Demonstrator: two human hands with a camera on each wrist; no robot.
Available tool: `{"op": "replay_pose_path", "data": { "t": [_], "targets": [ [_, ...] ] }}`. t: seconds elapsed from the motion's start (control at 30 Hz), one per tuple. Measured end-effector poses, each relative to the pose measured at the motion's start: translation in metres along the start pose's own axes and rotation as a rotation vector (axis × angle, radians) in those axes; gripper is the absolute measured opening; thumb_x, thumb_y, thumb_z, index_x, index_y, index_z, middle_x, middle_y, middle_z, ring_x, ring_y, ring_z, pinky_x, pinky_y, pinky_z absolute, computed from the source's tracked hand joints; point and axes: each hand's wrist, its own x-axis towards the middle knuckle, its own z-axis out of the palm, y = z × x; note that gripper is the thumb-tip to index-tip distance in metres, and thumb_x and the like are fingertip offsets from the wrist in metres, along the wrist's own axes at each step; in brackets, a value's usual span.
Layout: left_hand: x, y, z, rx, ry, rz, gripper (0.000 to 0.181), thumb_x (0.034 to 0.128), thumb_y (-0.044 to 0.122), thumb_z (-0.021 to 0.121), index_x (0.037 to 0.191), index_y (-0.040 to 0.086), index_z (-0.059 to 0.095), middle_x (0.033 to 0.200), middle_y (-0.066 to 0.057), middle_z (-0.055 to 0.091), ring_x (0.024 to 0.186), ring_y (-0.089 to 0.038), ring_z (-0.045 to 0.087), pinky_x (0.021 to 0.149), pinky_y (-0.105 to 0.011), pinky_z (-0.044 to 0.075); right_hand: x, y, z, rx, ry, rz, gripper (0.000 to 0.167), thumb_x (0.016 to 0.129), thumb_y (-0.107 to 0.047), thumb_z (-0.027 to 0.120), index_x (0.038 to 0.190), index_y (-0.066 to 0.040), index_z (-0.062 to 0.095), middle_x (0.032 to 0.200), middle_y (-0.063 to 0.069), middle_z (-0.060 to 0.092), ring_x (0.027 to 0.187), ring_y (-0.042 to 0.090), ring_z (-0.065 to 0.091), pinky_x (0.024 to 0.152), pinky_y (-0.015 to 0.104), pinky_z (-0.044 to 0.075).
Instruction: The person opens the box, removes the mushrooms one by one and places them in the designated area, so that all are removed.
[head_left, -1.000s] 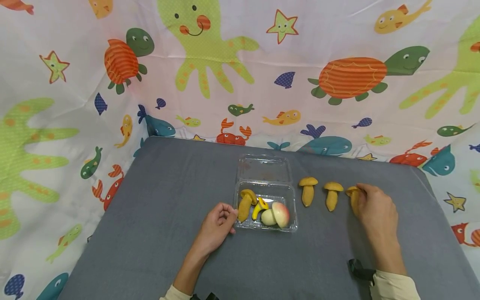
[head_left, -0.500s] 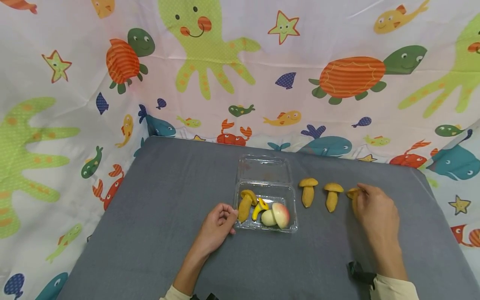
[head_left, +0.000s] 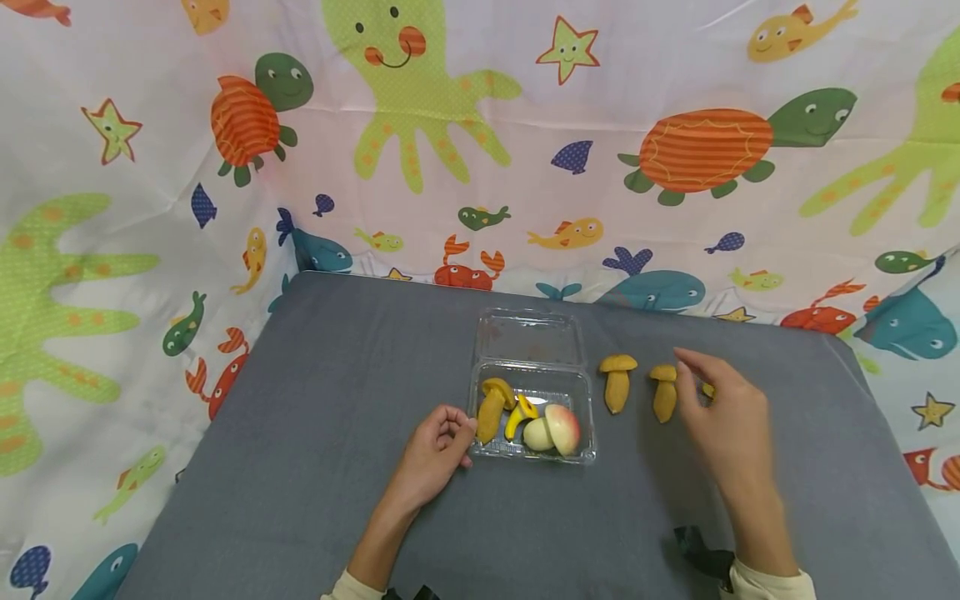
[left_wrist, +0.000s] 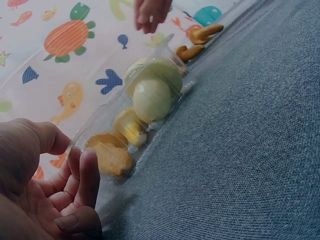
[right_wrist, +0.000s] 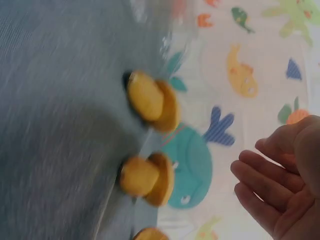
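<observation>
The left hand [head_left: 435, 446] pinches the edge of the clear box [head_left: 529, 367], as if steadying the mushrooms in it [head_left: 489, 417], while the right hand [head_left: 726, 425], fingers loosely bent and, blurred as it is, seemingly empty, hangs by three loose mushrooms [head_left: 663, 404] lined up alongside.

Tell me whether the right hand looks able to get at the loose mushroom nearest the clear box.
Probably yes: the right hand looks empty, and nothing covers the loose mushroom beside the clear box.

Blurry, softly lit right-wrist view
</observation>
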Motion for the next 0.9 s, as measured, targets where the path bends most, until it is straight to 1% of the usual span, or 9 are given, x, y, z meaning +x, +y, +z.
{"op": "replay_pose_path", "data": {
  "t": [0.07,0.2,0.3,0.4,0.43,0.53,0.63,0.7,0.9],
  "targets": [
    [0.0,0.0,0.0,-0.002,0.001,0.0,0.021,0.1053,0.025,0.069,0.11,0.005,0.062,0.091,-0.012,0.066,0.071,-0.026,0.068,0.066,-0.033,0.056,0.001,-0.007,0.003,0.029,-0.001,-0.038,0.026,0.103,-0.017,0.069,0.128,-0.011,0.076,0.12,0.01,0.076,0.107,0.033,0.073,0.09,0.047,0.055],
    [-0.001,0.0,0.0,-0.011,0.003,0.002,0.021,0.1051,0.025,0.069,0.11,0.006,0.062,0.091,-0.012,0.066,0.07,-0.026,0.068,0.066,-0.034,0.057,0.001,-0.014,0.012,0.065,-0.015,-0.093,0.027,0.103,-0.015,0.07,0.128,-0.012,0.076,0.119,0.008,0.077,0.105,0.031,0.074,0.092,0.028,0.053],
    [-0.001,-0.001,0.0,-0.013,0.003,0.003,0.022,0.1051,0.025,0.07,0.11,0.006,0.062,0.09,-0.011,0.065,0.07,-0.026,0.068,0.067,-0.035,0.057,-0.001,-0.019,0.017,0.079,-0.027,-0.107,0.027,0.102,-0.015,0.071,0.129,-0.012,0.076,0.12,0.008,0.077,0.106,0.03,0.075,0.092,0.01,0.045],
    [-0.001,-0.001,0.0,-0.011,0.001,0.003,0.022,0.1051,0.026,0.07,0.11,0.006,0.062,0.09,-0.01,0.065,0.071,-0.026,0.068,0.068,-0.036,0.058,-0.003,-0.025,0.02,0.094,-0.028,-0.14,0.027,0.101,-0.012,0.073,0.127,-0.01,0.076,0.118,0.008,0.077,0.1,0.027,0.074,0.089,0.008,0.044],
    [-0.001,-0.001,0.0,-0.011,0.001,0.001,0.023,0.1051,0.026,0.07,0.111,0.006,0.062,0.09,-0.01,0.065,0.071,-0.027,0.068,0.068,-0.036,0.058,-0.004,-0.028,0.021,0.104,-0.028,-0.159,0.027,0.1,-0.011,0.073,0.126,-0.009,0.077,0.117,0.008,0.077,0.099,0.027,0.074,0.088,0.004,0.039],
    [-0.001,-0.001,0.0,-0.009,0.0,-0.003,0.023,0.1052,0.027,0.07,0.111,0.006,0.062,0.091,-0.011,0.065,0.071,-0.027,0.068,0.068,-0.035,0.057,-0.007,-0.038,0.023,0.117,-0.06,-0.214,0.027,0.099,-0.01,0.075,0.126,-0.01,0.076,0.116,0.006,0.078,0.1,0.025,0.074,0.093,0.012,0.049],
    [-0.002,0.0,0.0,-0.01,0.005,-0.007,0.023,0.1054,0.027,0.069,0.111,0.006,0.062,0.092,-0.011,0.065,0.071,-0.025,0.068,0.068,-0.035,0.057,-0.008,-0.049,0.023,0.125,-0.119,-0.244,0.03,0.099,-0.011,0.076,0.129,-0.012,0.075,0.12,0.003,0.077,0.11,0.026,0.074,0.099,0.034,0.056],
    [-0.002,0.001,0.0,-0.01,0.007,-0.009,0.024,0.1053,0.027,0.069,0.111,0.006,0.062,0.092,-0.012,0.065,0.07,-0.024,0.068,0.068,-0.035,0.057,-0.009,-0.054,0.024,0.131,-0.148,-0.254,0.03,0.099,-0.011,0.075,0.129,-0.014,0.075,0.12,0.002,0.077,0.11,0.024,0.074,0.095,0.047,0.057],
    [-0.002,0.002,0.0,-0.001,0.005,-0.014,0.025,0.1055,0.029,0.069,0.112,0.006,0.062,0.093,-0.011,0.066,0.071,-0.023,0.068,0.069,-0.034,0.057,-0.013,-0.066,0.025,0.122,-0.171,-0.245,0.031,0.098,-0.011,0.077,0.128,-0.014,0.075,0.12,0.001,0.077,0.106,0.022,0.074,0.09,0.049,0.059]
  ]
}}
